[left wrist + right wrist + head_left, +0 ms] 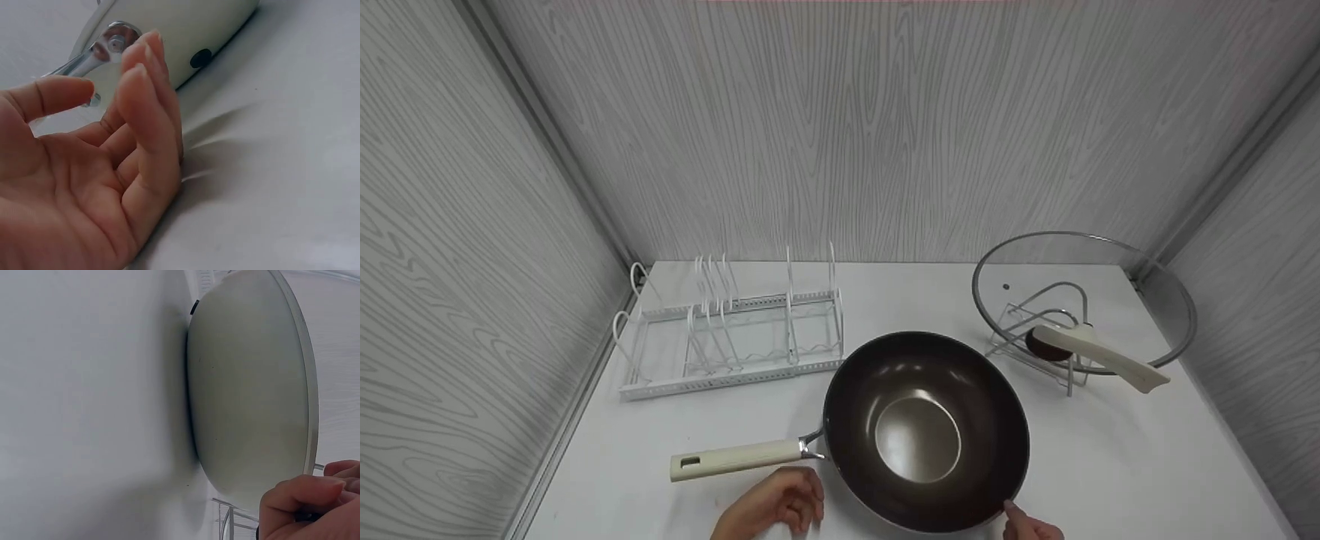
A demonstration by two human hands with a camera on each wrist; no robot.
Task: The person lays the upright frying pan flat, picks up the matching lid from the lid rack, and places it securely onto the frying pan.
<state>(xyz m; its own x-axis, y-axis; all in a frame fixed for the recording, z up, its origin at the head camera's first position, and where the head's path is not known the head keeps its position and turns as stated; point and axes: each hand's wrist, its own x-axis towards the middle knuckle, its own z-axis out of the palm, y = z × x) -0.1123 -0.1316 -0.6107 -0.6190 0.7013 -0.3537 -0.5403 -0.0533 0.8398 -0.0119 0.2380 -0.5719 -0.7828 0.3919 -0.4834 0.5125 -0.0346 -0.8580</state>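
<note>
A wok [915, 442] with a dark inside and a cream outer wall [247, 388] sits upright on the white table. Its cream handle [739, 457] points left and joins the pan by a metal bracket [115, 42]. My right hand [1031, 526] is at the wok's near right rim, pinching it, with the fingers [298, 495] curled at the edge in the right wrist view. My left hand [780, 499] rests beside the wok, just below the handle. Its fingers are loosely bent and the palm [67, 191] holds nothing.
A white wire rack [660, 390] with upright loops stands behind the handle at the left. On the right, a glass lid [1159, 300] leans on a small wire stand [1039, 367], beside a cream angled handle [1110, 360]. Wood-grain panels [840, 135] enclose the back and sides.
</note>
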